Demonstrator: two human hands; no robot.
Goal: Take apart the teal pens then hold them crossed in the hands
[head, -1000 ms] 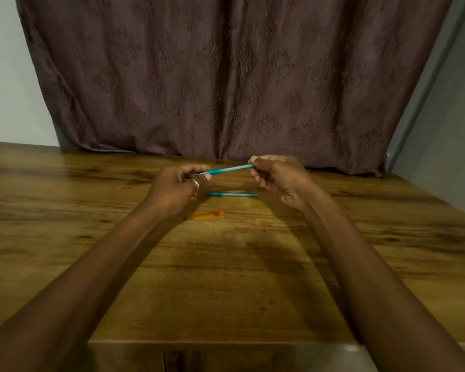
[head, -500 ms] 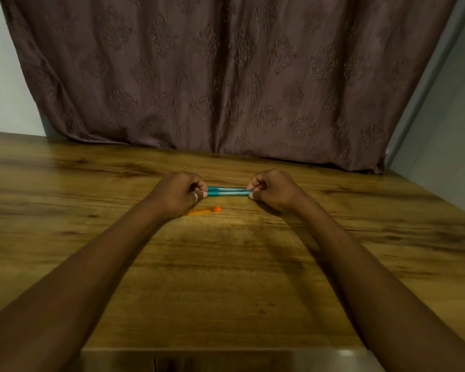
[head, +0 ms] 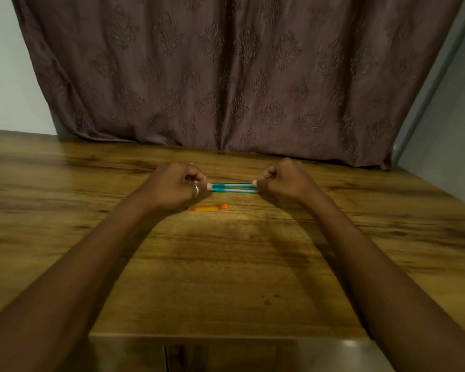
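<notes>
Two teal pens (head: 232, 188) lie side by side and parallel, just above the wooden table (head: 226, 264), running left to right between my hands. My left hand (head: 176, 185), with a ring on one finger, pinches their left ends. Their right ends are pinched by my right hand (head: 282, 181). Both hands have the fingers curled, which hides the pens' tips.
An orange pen (head: 208, 207) lies on the table just in front of my left hand. A brown patterned curtain (head: 226, 76) hangs behind the table's far edge. The table's near edge runs across the bottom of the view.
A second ago I held one teal pen raised between both hands while the other lay on the table. Now both pens are together, parallel, gripped at both ends, lower down.
</notes>
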